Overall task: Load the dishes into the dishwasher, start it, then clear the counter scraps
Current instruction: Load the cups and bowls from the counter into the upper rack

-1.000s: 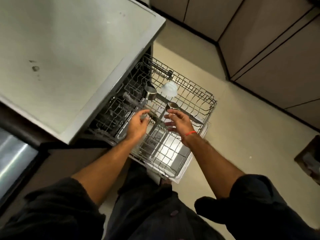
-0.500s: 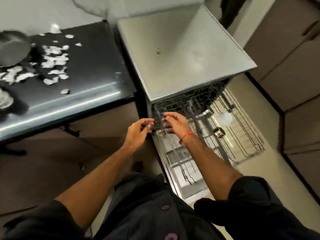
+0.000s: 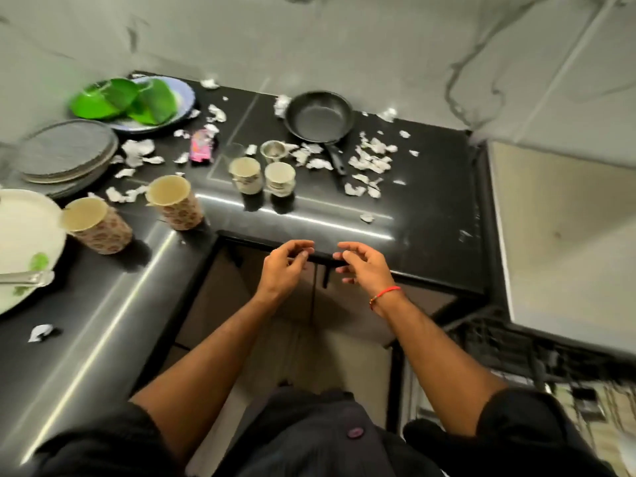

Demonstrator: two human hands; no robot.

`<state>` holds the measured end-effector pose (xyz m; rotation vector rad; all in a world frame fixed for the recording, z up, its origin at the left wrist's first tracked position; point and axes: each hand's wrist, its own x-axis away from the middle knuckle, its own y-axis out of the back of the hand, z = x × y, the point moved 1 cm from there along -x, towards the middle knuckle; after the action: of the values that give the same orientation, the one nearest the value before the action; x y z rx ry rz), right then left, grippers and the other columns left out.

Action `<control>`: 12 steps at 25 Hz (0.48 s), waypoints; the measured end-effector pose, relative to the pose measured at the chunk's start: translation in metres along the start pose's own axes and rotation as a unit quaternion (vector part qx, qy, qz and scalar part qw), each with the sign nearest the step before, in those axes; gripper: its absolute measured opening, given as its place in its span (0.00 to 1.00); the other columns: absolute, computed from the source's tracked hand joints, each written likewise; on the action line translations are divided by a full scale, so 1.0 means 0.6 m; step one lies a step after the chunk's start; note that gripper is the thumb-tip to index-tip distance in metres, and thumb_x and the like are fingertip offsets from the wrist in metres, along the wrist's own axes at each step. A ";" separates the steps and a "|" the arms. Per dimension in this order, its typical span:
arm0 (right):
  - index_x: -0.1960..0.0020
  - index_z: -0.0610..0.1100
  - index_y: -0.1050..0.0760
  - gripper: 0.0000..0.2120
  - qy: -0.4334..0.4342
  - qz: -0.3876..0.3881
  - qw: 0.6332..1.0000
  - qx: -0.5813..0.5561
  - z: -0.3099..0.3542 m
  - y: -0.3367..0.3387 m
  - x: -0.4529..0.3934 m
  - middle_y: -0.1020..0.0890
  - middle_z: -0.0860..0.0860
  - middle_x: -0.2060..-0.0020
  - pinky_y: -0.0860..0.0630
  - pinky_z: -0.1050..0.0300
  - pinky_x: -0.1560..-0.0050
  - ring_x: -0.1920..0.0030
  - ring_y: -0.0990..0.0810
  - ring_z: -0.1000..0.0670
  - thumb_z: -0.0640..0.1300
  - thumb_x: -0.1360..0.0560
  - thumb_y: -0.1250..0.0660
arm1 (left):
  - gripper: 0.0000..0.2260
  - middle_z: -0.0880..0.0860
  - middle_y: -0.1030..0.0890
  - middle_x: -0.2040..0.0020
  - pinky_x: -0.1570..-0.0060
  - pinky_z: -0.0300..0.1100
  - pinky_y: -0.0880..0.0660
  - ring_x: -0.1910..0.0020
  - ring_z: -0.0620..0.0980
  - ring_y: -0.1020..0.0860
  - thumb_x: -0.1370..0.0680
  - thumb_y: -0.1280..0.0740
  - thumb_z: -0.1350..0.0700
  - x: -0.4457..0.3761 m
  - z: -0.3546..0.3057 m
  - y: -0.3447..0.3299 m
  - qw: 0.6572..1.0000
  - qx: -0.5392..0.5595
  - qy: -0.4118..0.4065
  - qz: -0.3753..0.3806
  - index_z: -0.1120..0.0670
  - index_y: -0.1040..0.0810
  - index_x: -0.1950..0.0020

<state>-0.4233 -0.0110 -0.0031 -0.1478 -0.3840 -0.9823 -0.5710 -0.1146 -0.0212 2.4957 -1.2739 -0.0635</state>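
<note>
While both hands hover just off the counter's near edge, neither holds anything — the left hand and right hand sit close together w/ fingers loosely curled, palms angled toward each other, a red thread on the right wrist.

On the black counter, a black frying pan lies near the back edge, handle pointing toward the near edge. Just in front of it stands a small steel cup, and nearer the front edge two pale cups stand side by side, upright. Torn white scraps are scattered around the pan, approx. across the whole back half.

Toward the left edge two tall patterned tumblers stand upright, apart from each other. Behind them a stack of grey plates, and at the back left corner green bowls rest on a pale plate. A white plate w/ green residue and a steel utensil sits at the far left edge. A pink wrapper lies among the scraps.

At the right the dishwasher's pale top adjoins the counter — its wire rack shows below, blurred.
</note>
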 end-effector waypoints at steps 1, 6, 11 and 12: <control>0.41 0.43 0.23 0.10 0.001 0.010 1.000 -0.002 0.012 -0.035 -0.018 0.17 0.45 0.50 0.25 0.57 0.63 0.62 0.21 0.49 0.37 0.19 0.40 | 0.11 0.52 0.15 0.48 0.59 0.33 0.24 0.59 0.38 0.19 0.18 0.34 0.63 -0.015 0.005 0.036 1.000 0.003 0.005 -0.015 0.57 0.18 0.38; 0.41 0.45 0.23 0.10 0.002 0.077 0.997 0.026 0.047 -0.165 -0.087 0.16 0.46 0.50 0.23 0.57 0.61 0.58 0.19 0.48 0.38 0.19 0.40 | 0.12 0.54 0.17 0.46 0.50 0.44 0.19 0.52 0.52 0.16 0.19 0.33 0.61 -0.047 0.049 0.178 0.994 -0.006 0.027 -0.103 0.53 0.20 0.35; 0.42 0.46 0.22 0.10 -0.005 0.139 0.989 0.039 0.058 -0.235 -0.130 0.16 0.46 0.50 0.22 0.56 0.60 0.58 0.18 0.48 0.38 0.19 0.39 | 0.16 0.49 0.21 0.38 0.55 0.36 0.20 0.55 0.44 0.17 0.20 0.32 0.58 -0.038 0.090 0.230 0.980 -0.014 0.063 -0.191 0.47 0.24 0.33; 0.42 0.46 0.22 0.10 -0.004 0.158 0.987 0.041 0.061 -0.247 -0.139 0.16 0.46 0.50 0.21 0.55 0.60 0.58 0.18 0.48 0.38 0.19 0.38 | 0.16 0.49 0.21 0.38 0.56 0.35 0.21 0.56 0.42 0.18 0.20 0.31 0.57 -0.037 0.096 0.235 0.975 -0.020 0.072 -0.207 0.46 0.24 0.32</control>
<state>-0.5972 -0.0168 -0.0083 -0.1330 -0.3949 -0.6523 -0.7053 -0.1891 -0.0331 2.6336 -0.6748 -0.0087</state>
